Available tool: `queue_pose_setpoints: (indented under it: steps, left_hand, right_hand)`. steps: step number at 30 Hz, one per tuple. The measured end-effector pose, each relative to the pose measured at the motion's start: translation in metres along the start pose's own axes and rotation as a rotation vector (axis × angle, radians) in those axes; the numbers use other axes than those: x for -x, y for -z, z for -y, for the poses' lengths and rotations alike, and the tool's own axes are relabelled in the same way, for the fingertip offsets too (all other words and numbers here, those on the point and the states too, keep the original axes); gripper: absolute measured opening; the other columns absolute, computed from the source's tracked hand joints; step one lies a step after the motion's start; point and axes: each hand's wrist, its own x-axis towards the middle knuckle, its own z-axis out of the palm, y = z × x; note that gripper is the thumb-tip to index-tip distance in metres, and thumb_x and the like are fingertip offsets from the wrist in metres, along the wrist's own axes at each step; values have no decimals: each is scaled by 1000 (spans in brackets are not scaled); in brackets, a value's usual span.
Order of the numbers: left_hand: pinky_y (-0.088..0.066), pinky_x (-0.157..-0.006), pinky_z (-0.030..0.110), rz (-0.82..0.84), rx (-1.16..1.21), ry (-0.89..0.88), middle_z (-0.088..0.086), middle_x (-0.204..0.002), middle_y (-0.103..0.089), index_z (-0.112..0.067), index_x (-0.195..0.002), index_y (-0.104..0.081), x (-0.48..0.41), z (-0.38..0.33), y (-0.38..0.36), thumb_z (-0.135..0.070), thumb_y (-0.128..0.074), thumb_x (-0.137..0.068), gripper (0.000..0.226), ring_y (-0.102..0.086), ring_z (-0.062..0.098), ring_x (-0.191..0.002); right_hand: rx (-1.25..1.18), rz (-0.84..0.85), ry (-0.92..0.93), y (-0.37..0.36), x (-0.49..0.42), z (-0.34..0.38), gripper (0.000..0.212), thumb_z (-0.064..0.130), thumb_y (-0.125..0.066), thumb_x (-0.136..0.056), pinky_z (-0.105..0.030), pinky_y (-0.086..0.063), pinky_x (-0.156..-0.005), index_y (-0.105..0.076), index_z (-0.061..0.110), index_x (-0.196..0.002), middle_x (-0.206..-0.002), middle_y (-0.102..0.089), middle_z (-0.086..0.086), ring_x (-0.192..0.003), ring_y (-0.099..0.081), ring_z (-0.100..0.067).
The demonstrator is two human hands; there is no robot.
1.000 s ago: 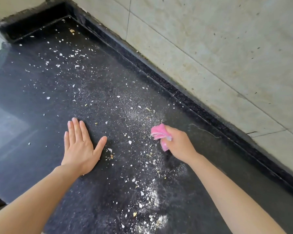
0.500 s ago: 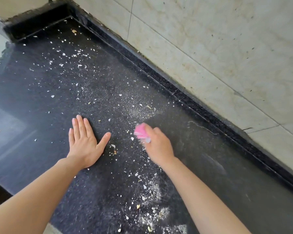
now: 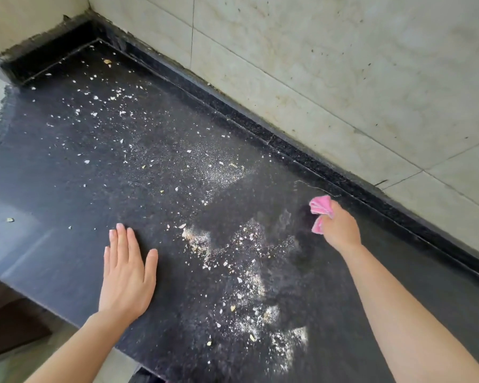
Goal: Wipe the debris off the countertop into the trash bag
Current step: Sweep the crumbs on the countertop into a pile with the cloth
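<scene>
Debris all over the black tabletop, thickest in the pale patch between the left hand, lying flat with straight fingers, and the right hand, which grips a bunched pink cloth near the wall.

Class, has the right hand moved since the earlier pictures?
Yes. The right hand with the pink cloth swung rightward, close to the black ledge.
</scene>
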Motion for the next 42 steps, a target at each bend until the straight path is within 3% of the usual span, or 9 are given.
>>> queue_pose_setpoints:
  steps: [3, 9, 14, 18, 25, 31, 36, 39, 42]
  left_hand:
    - [8, -119, 35, 7, -43, -13, 8, -159, 17, -4, -151, 4, 0, 3, -3, -43, -21, -98, 70, 21, 17, -144]
    - [12, -118, 35, 34, -74, -13, 9, -158, 19, -4, -150, 8, -1, 4, -3, -47, -21, -97, 74, 23, 19, -144]
    - [11, -118, 37, 79, -61, -15, 10, -158, 20, -4, -150, 8, 0, 5, 1, -46, -24, -98, 75, 22, 21, -145]
    - [10, -118, 38, 92, -65, -24, 10, -158, 20, -3, -150, 8, -1, 7, 1, -47, -26, -97, 76, 22, 22, -144]
    - [11, -118, 37, 86, -88, -16, 10, -157, 23, -4, -149, 12, -2, 6, -2, -54, -26, -94, 84, 25, 21, -144]
    - [14, -117, 37, 125, -127, -15, 10, -155, 28, -4, -147, 18, -2, 5, 1, -62, -20, -91, 89, 30, 20, -142]
    - [12, -118, 39, 156, -111, -22, 10, -155, 27, -3, -148, 15, 0, 5, 5, -58, -21, -93, 86, 28, 21, -142]
    - [13, -118, 38, 156, -107, -22, 10, -155, 27, -3, -148, 16, 0, 3, 6, -56, -21, -94, 85, 29, 21, -142]
    - [14, -117, 38, 159, -121, -25, 10, -155, 28, -3, -147, 18, -1, 3, 5, -57, -20, -94, 85, 30, 21, -142]
  right_hand:
    - [147, 41, -88, -16, -3, -20, 46, 6, -46, -80, -32, -49, -82, -58, 34, -115, -106, -68, 8, -100, -63, -23]
    - [164, 107, 270, -92, 50, 30, 49, 9, -45, -92, -35, -48, -72, -48, 40, -131, -105, -57, -2, -85, -60, -24]
    - [179, 370, 474, -119, 105, 69, 52, 11, -46, -95, -37, -48, -80, -43, 33, -141, -105, -55, -3, -95, -55, -21]
    - [43, 261, 362, -87, 93, 50, 50, 10, -41, -93, -36, -48, -89, -48, 32, -138, -113, -58, 4, -102, -57, -16]
    - [-84, -2, -215, -18, 44, -53, 55, 4, -43, -69, -38, -55, -89, -63, 42, -104, -105, -71, 14, -99, -66, -16]
    - [182, -11, 34, -94, 99, 0, 54, 10, -45, -95, -39, -47, -78, -37, 31, -144, -111, -53, -8, -94, -59, -32]
    - [-67, 236, 189, -112, 141, 36, 55, 6, -43, -92, -38, -46, -94, -47, 32, -139, -120, -57, -3, -109, -56, -22]
    - [-182, 82, 89, -85, 132, 22, 52, 7, -45, -88, -31, -46, -88, -53, 30, -134, -121, -61, 6, -108, -58, -16]
    - [-326, -92, -147, -39, 124, -22, 45, 6, -58, -70, -24, -52, -78, -69, 38, -100, -102, -71, 14, -93, -67, -10]
